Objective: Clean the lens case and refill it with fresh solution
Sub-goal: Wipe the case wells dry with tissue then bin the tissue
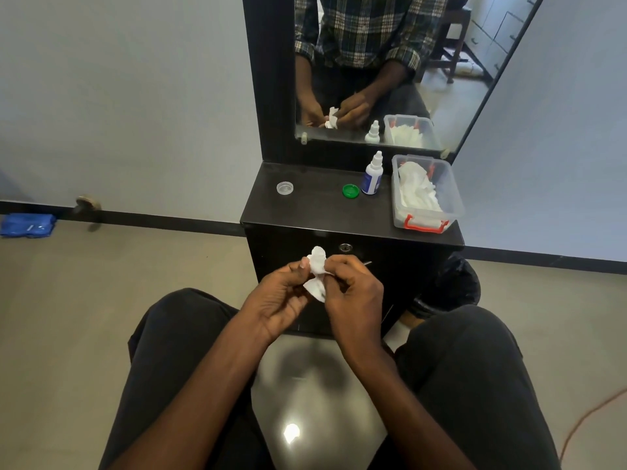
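Observation:
My left hand [280, 296] and my right hand [353, 293] meet in front of the black cabinet, both pinching a crumpled white tissue [317, 276]. The lens case itself is hidden inside the tissue and fingers; I cannot tell which hand holds it. On the cabinet top lie a clear round cap [284, 188] at the left and a green round cap [350, 191] near the middle. A small white solution bottle [373, 174] with a blue label stands upright just right of the green cap.
A clear plastic box [454, 201] with red clips holds white tissues at the right of the black cabinet top [305, 215]. A mirror [373, 69] rises behind. A black bin bag [451, 286] sits beside the cabinet. A blue cloth [27, 224] lies on the floor at left.

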